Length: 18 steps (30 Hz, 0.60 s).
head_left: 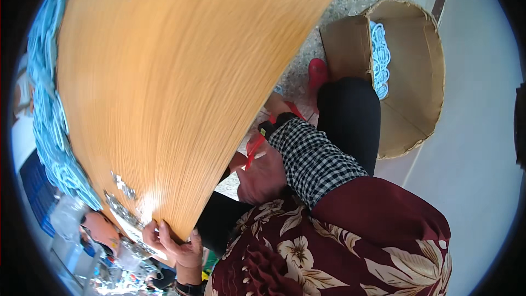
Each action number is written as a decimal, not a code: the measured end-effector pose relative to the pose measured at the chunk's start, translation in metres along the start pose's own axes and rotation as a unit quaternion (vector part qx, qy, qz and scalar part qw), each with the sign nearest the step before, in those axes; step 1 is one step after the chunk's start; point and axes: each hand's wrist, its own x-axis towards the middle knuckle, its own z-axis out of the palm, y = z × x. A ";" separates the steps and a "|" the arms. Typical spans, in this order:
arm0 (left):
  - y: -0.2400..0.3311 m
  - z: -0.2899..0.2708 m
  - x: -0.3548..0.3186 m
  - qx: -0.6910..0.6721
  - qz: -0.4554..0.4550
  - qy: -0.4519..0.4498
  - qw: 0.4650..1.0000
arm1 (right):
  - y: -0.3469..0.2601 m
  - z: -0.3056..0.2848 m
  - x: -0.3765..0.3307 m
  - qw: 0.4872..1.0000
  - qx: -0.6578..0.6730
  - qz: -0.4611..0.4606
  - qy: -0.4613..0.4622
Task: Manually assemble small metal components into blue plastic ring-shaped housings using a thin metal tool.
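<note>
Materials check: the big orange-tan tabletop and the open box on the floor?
Tabletop: looks like wood or wood-grain laminate, smooth semi-gloss; fine parallel grain lines and a glare spot near the left hand. Box: brown corrugated cardboard, matte, with rough frayed rim edges.

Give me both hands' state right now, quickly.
Left hand: closed on the edge of the wooden tabletop.
Right hand: under the tabletop, holding something red; grip unclear.

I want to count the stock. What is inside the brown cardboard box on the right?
Inside the cardboard box, pale blue loops lie against its back wall. Its bottom looks bare; the nearest corner is hidden behind the person's dark knee.
</note>
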 end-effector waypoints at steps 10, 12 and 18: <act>-0.003 0.005 -0.002 0.068 -0.004 -0.028 0.997 | -0.007 0.011 0.050 0.993 0.088 0.071 -0.043; -0.004 0.008 -0.004 0.068 -0.013 -0.039 0.997 | -0.006 0.010 0.053 0.990 0.108 0.079 -0.046; -0.010 0.007 -0.018 0.064 -0.055 -0.057 0.995 | -0.003 0.012 0.025 0.983 0.156 0.092 -0.034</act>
